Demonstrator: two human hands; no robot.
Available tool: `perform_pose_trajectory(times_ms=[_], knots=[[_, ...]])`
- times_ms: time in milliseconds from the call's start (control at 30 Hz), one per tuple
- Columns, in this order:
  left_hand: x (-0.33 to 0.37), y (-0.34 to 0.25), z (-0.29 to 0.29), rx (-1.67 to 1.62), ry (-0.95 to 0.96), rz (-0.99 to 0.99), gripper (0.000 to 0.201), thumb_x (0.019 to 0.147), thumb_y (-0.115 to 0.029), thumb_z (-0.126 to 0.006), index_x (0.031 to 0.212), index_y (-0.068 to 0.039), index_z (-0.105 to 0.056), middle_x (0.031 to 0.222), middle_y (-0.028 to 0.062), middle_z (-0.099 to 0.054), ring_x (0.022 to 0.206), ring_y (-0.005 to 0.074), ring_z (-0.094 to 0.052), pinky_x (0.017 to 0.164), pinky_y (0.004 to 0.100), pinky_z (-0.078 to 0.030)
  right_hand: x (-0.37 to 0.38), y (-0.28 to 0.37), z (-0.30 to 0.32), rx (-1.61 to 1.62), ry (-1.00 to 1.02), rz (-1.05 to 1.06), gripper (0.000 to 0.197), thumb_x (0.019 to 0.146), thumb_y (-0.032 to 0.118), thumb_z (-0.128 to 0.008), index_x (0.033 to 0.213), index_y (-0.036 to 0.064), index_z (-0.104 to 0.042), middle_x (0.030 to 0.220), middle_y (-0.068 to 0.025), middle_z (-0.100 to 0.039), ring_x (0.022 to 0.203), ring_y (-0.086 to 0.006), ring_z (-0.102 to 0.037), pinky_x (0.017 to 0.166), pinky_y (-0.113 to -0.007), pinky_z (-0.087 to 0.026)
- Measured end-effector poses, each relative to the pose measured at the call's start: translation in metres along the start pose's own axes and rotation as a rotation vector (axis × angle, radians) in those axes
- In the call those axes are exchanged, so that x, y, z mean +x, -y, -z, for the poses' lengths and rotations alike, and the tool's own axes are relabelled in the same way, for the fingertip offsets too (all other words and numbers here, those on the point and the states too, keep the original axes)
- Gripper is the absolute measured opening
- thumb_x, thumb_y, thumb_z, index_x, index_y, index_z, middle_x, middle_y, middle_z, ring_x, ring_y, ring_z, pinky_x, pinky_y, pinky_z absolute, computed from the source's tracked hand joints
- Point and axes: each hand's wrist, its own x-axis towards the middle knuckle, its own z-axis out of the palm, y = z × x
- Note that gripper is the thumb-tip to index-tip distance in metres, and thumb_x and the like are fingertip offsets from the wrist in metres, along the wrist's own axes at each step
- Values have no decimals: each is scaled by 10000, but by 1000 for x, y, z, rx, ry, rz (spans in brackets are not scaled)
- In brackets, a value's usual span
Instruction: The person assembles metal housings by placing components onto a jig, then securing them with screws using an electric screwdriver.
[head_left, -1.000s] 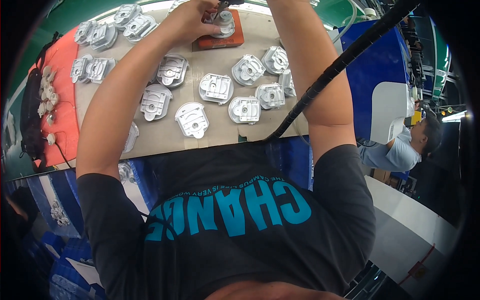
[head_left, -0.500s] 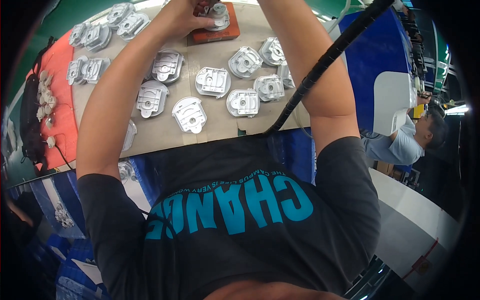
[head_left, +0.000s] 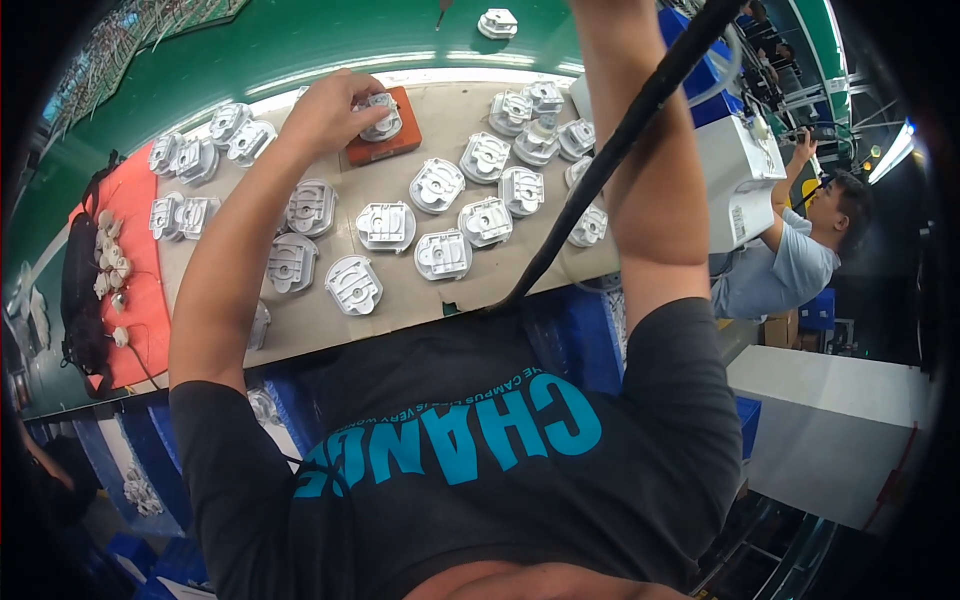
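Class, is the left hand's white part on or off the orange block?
On: the white part rests atop the orange block, the left hand touching it.

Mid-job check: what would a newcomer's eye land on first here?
Probably the orange-red block near the table's far edge, the left hand touching a white housing on it. Then the black hose slanting up the right, and the red mat at far left.
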Motion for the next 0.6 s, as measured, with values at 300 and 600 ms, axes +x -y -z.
perform_pose_trajectory(times_ms=[300,600], knots=[[-13,-26,14,168,-62,-39,311,899,-247,-685,1134,-42,-674,1056,135,-644,976,308,-625,847,385,-497,-192,-97,-3,-137,-16,-717,316,834,21,-695,1118,-27,-565,1126,-164,-633,1008,-278,-636,882,-342,-508],[-112,-50,111,-303,-336,-11,253,898,-67,-689,1135,14,-655,1025,81,-638,989,164,-635,815,295,-538,-177,-272,-37,-672,595,-1206,1052,579,416,-942,1327,-96,-408,1316,-263,-556,1225,-345,-574,1002,-392,-503]])
